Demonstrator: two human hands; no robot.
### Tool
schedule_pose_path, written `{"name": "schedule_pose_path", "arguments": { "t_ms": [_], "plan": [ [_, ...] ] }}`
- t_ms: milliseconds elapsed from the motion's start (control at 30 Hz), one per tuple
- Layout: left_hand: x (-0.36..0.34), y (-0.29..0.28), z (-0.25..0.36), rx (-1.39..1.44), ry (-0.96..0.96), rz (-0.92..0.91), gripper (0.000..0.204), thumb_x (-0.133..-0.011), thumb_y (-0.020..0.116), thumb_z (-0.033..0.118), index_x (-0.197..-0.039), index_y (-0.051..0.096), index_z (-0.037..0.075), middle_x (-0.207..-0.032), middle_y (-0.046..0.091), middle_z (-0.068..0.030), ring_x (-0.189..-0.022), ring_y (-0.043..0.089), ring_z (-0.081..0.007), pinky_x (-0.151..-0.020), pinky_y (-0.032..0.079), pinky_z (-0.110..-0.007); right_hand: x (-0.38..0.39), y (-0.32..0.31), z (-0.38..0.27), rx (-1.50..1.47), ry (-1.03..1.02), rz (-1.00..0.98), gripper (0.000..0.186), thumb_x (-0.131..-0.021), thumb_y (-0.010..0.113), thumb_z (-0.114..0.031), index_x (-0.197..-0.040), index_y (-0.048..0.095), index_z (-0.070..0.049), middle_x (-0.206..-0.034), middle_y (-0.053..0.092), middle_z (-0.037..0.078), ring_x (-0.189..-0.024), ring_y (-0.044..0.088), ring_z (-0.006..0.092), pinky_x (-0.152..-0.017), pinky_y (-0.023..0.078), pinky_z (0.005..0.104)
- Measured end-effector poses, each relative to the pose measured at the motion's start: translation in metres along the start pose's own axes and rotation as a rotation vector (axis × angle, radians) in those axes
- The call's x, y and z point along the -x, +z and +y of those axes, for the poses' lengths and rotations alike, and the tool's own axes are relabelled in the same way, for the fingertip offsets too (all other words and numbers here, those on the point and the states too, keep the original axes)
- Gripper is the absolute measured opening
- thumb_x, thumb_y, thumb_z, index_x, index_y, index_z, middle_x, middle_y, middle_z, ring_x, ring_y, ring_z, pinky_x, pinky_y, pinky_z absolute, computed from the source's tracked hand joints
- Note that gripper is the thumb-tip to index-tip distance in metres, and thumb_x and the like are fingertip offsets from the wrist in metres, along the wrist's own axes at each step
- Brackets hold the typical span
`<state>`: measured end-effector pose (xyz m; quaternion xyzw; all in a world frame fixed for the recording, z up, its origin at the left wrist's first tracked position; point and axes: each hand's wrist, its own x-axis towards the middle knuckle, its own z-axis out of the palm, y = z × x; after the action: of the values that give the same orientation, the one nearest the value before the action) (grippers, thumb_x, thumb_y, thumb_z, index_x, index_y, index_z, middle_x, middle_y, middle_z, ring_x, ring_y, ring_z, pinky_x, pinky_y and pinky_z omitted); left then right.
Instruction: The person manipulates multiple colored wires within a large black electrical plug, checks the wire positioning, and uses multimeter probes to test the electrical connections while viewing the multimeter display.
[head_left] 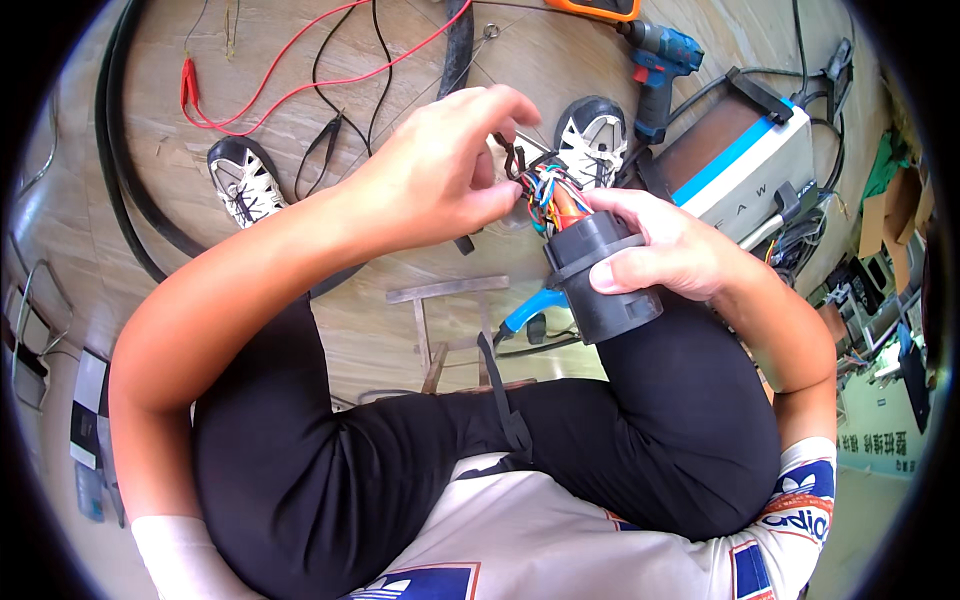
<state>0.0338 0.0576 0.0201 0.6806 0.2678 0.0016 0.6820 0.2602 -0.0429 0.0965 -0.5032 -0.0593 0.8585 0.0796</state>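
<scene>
My right hand point(665, 245) grips a black cylindrical connector housing point(605, 310) over my right thigh, thumb across its side. Out of the housing's far end comes a bundle of coloured wires point(550, 195), with an orange piece among them. My left hand point(465, 165) is at the left side of this bundle, thumb and fingers spread apart. Its thumb tip is next to the wires; whether it touches them I cannot tell. A short dark lead point(512, 158) sticks up near those fingers. Below the housing, a blue cable or handle point(535, 308) is partly hidden.
On the floor lie a red test lead with clip point(188, 85), a black clip point(328, 140) and thick black cables point(118, 120). A blue cordless driver point(660, 75) stands beside a white and blue boxed unit point(755, 150). A wooden frame point(447, 290) is between my legs.
</scene>
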Motion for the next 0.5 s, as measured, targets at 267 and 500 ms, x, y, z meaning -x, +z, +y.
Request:
{"name": "schedule_pose_path", "arguments": {
  "t_ms": [267, 500],
  "plan": [
    [0.018, -0.004, 0.0, 0.047, -0.266, -0.103, 0.022, -0.091, 0.073, 0.014, -0.096, 0.06, -0.003, -0.08, 0.065, -0.0074, -0.072, 0.068, -0.0133, -0.06, 0.056, -0.031, -0.006, -0.022, -0.011, 0.677, -0.393, 0.248, 0.078, -0.069, 0.086, -0.053, -0.116, 0.06, 0.003, -0.101, 0.063, 0.015, -0.099, 0.062, 0.0246, -0.087, 0.05, 0.0374],
    [0.012, 0.003, 0.006, -0.049, -0.102, 0.047, 0.013, -0.095, 0.064, 0.01, -0.095, 0.06, -0.002, -0.084, 0.063, -0.0116, -0.072, 0.068, -0.0221, -0.061, 0.054, -0.037, -0.046, -0.021, -0.017, 0.425, -0.536, 0.257, 0.032, -0.093, 0.07, -0.023, -0.11, 0.065, 0.004, -0.098, 0.069, 0.009, -0.091, 0.065, 0.0136, -0.084, 0.054, 0.0311]
  ]
}}
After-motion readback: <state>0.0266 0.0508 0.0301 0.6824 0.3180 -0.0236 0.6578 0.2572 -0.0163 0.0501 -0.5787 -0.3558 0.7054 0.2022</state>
